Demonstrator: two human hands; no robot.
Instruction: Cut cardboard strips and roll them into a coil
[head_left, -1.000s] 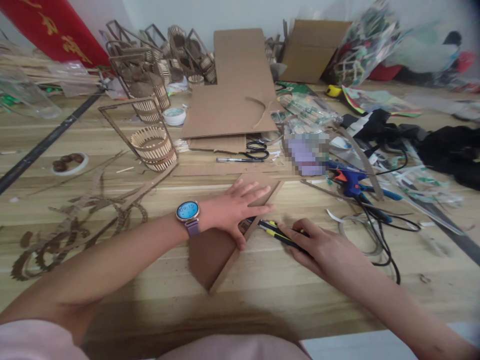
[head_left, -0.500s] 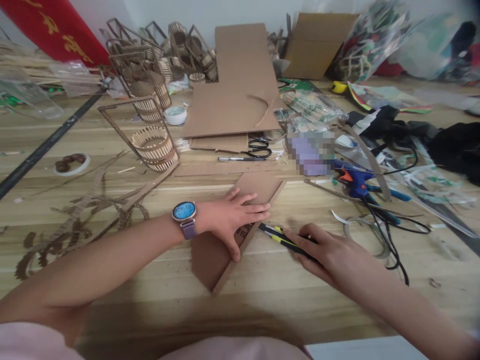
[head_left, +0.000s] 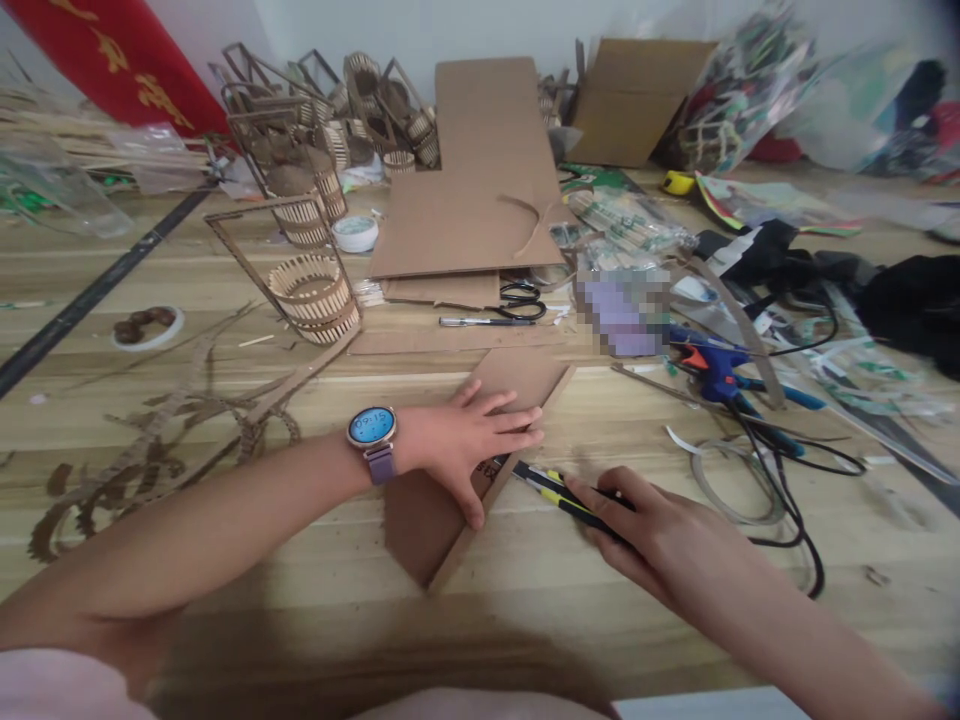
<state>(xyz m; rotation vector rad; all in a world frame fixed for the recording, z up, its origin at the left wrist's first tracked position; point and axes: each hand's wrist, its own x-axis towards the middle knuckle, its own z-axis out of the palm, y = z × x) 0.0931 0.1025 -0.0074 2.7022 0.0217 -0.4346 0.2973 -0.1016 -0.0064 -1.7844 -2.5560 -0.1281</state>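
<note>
My left hand (head_left: 476, 440) lies flat with fingers spread on a brown cardboard piece (head_left: 427, 530), pressing it to the wooden table. A watch (head_left: 371, 427) is on that wrist. Along the cardboard's right side runs a narrow strip (head_left: 551, 400). My right hand (head_left: 637, 520) is wrapped round a black and yellow utility knife (head_left: 559, 492). The knife points left, and its tip meets the cardboard's right edge close to my left fingers. Part of the printed lettering on the cardboard is hidden under my left hand.
Beyond the cardboard lie a pen (head_left: 487, 322), black-handled scissors (head_left: 523, 300) and a large cardboard sheet (head_left: 465, 225). Small slatted baskets (head_left: 311, 290) stand at the back left. A blue glue gun (head_left: 716, 370) with its cable lies right. Curled strips (head_left: 165, 430) lie left.
The knife has moved slightly left, so its tip now reaches over the cardboard's right edge. My left hand stays spread on the cardboard. The whole view has shifted a little.
</note>
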